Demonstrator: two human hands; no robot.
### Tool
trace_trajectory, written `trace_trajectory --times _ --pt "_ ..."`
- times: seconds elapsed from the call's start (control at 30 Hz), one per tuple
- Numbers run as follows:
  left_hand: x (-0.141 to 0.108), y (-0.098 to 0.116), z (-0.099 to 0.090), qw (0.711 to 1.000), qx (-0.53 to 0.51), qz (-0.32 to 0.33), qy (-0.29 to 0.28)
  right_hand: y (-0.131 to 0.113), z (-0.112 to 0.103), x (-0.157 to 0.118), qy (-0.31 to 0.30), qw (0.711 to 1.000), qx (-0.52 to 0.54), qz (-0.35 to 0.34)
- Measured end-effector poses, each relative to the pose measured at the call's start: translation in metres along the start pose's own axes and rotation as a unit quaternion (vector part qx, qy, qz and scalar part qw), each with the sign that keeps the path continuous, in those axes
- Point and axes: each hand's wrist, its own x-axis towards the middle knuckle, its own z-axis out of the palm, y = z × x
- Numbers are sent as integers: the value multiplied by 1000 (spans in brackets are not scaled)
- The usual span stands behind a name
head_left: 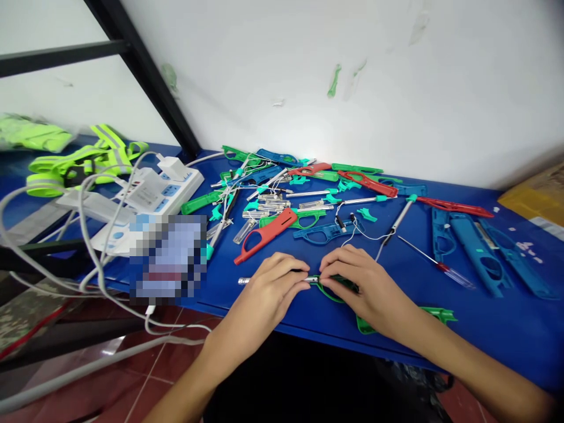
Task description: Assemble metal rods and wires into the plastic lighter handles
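Near the front edge of the blue table, my left hand [274,286] is closed around a silver lighter tube [244,281], which sticks out to the left. My right hand [359,277] pinches the tube's other end against a green lighter handle shell [329,293]; the palm hides much of this shell. Both sets of fingertips almost meet. Under my right wrist lies another green shell piece [440,314]. Just beyond my hands are an orange handle shell [268,234] and a blue handle shell [324,234]. A thin white wire [368,237] runs close behind my right hand.
Loose lighter parts, including tubes, clear fuel tanks [247,231] and teal pieces, are heaped toward the wall. Right of them lie a screwdriver [449,273] and several blue shells [478,252]. Leftward are a power strip [176,200], cables, a blurred-out phone-like object [170,258] and reflective straps [110,155].
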Motion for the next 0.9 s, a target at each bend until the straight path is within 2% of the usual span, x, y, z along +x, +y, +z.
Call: trace_trajectory --times 0.1,0.2,0.4,0.6,0.77,0.9 --pt "0 -1 0 1000 19 5 2 3 1 0 -1 1000 18 -4" --pt "0 -2 1 1000 20 4 6 4 2 -3 14 1000 -7 -19" --pt "-1 -1 0 1000 9 -5 -1 0 1 -24 49 984 -144 -89" --pt "-2 -1 1 1000 13 -3 0 -7 6 -37 54 950 -278 -134" --pt "-2 -1 2 1000 17 -3 2 -10 10 -38 51 956 -273 -95" --pt "0 1 1 1000 23 -3 1 -12 12 -41 23 958 -279 -59"
